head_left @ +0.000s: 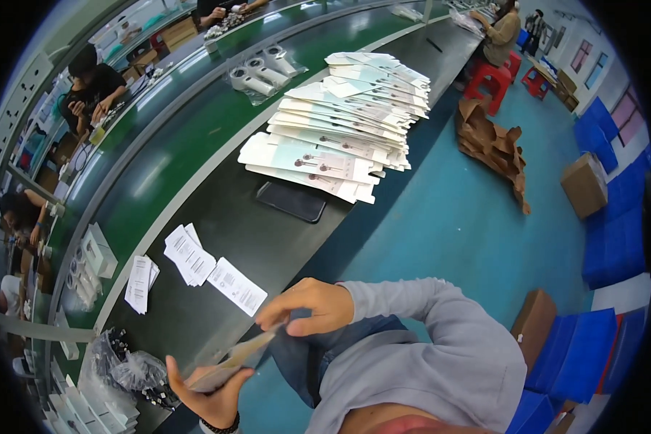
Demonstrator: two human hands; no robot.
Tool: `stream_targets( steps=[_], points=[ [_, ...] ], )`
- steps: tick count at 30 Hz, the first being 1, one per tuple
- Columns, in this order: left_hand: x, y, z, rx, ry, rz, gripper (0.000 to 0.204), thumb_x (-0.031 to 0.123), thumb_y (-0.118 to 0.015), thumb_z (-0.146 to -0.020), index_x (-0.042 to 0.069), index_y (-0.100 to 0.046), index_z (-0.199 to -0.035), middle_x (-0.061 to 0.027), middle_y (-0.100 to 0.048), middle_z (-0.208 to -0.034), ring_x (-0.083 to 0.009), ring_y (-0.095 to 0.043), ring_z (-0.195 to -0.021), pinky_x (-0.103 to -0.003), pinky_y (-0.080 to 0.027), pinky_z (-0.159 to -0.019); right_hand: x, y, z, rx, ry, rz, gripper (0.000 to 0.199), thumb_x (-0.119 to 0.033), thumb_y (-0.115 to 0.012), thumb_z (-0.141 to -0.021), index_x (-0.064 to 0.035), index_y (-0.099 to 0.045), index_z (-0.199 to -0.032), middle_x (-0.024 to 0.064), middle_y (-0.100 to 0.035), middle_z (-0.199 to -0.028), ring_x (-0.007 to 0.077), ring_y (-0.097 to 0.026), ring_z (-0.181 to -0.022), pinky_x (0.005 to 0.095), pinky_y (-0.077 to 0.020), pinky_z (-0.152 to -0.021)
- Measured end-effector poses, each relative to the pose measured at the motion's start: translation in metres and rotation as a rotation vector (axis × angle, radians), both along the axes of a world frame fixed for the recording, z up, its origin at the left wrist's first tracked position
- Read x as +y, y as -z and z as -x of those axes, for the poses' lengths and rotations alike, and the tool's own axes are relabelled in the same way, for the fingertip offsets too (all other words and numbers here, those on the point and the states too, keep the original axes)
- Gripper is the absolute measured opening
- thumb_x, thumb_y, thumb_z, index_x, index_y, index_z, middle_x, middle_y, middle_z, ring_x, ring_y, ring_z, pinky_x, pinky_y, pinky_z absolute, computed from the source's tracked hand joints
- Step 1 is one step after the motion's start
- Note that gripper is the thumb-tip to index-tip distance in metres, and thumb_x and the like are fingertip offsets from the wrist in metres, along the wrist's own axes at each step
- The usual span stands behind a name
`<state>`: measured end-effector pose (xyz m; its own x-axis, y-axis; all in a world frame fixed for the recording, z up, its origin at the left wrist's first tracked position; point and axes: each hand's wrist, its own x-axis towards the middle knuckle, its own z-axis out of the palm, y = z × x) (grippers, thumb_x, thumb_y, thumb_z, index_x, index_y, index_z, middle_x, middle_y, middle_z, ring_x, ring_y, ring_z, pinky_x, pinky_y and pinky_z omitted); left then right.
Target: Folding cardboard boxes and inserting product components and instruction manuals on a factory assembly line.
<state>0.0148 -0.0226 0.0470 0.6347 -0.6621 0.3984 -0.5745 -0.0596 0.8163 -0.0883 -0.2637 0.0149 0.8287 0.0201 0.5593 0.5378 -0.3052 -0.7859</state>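
Note:
Low in front of me, my left hand (218, 406) grips a thin clear plastic bag (228, 362), thumb on one side and fingers on the other. Something flat and yellowish shows in or behind the bag; I cannot make out what. My right hand (315, 305) pinches the bag's upper end between thumb and fingers. Just beyond, on the dark bench, lie printed white leaflets: a single one (237, 286), a fanned pile (189, 254) and a narrower pile (142, 283). Farther along rests a black phone (291, 201), beside a large heap of flat printed cartons (340, 134).
A plastic bag of small black parts (134, 370) and white boxes (87, 412) sit at lower left. Along the green conveyor (195, 137) lie bagged white devices (262, 76). People work across it. Crumpled brown paper (488, 141), red stools (490, 83) and blue bins (568, 351) stand rightward.

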Motion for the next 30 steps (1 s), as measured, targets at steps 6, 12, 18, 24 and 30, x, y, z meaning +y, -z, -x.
stream_targets(
  steps=[6, 12, 18, 24, 30],
  points=[
    [-0.041, 0.024, 0.028, 0.476, -0.283, 0.293, 0.098, 0.024, -0.083, -0.062, -0.001, -0.024, -0.135, -0.0128, -0.043, -0.123, -0.0201, -0.044, -0.110, -0.033, -0.036, -0.094, 0.045, 0.031, 0.005, 0.475, -0.024, -0.325, 0.057, -0.024, -0.064, -0.082, 0.0009, -0.040, -0.127, 0.0143, -0.059, -0.106, 0.0227, -0.059, -0.095, 0.0317, -0.0459, -0.081],
    [-0.050, 0.059, 0.048, 0.868, 0.458, 0.669, 0.098, 0.055, -0.061, -0.075, 0.007, -0.008, -0.141, -0.0267, -0.020, -0.140, -0.0401, -0.029, -0.126, -0.051, -0.027, -0.102, 0.027, 0.031, -0.011, 0.577, -0.395, -0.528, 0.038, -0.014, -0.062, -0.082, 0.0008, -0.050, -0.115, 0.0125, -0.062, -0.098, 0.0163, -0.061, -0.088, 0.0268, -0.0477, -0.077],
    [-0.045, 0.085, 0.027, 0.566, 0.103, 0.340, 0.091, 0.047, -0.060, -0.078, 0.000, -0.011, -0.139, -0.0263, -0.019, -0.141, -0.0391, -0.033, -0.125, -0.046, -0.027, -0.102, 0.017, 0.034, -0.014, 0.241, 0.065, -0.457, 0.062, -0.030, -0.062, -0.081, -0.0025, -0.036, -0.131, 0.0181, -0.052, -0.115, 0.0212, -0.055, -0.101, 0.0302, -0.0437, -0.084],
    [-0.051, 0.086, 0.035, -0.012, -0.100, -0.152, 0.103, 0.056, -0.055, -0.078, -0.005, 0.003, -0.138, -0.0270, -0.010, -0.142, -0.0372, -0.016, -0.132, -0.048, -0.012, -0.106, 0.041, 0.026, -0.010, 0.180, 0.074, -0.273, 0.109, -0.051, -0.070, -0.070, -0.0004, -0.005, -0.140, 0.0191, -0.029, -0.137, 0.0285, -0.032, -0.126, 0.0372, -0.0240, -0.103],
    [-0.044, 0.089, 0.024, -0.335, -0.043, 0.232, 0.080, 0.065, -0.034, -0.084, 0.020, -0.005, -0.143, -0.0122, -0.019, -0.145, -0.0430, -0.008, -0.133, -0.055, -0.009, -0.106, 0.041, 0.036, -0.012, 0.254, 0.028, -0.163, 0.099, -0.043, -0.073, -0.070, -0.0017, -0.016, -0.140, 0.0206, -0.032, -0.133, 0.0322, -0.033, -0.124, 0.0377, -0.0300, -0.099]
  ],
)
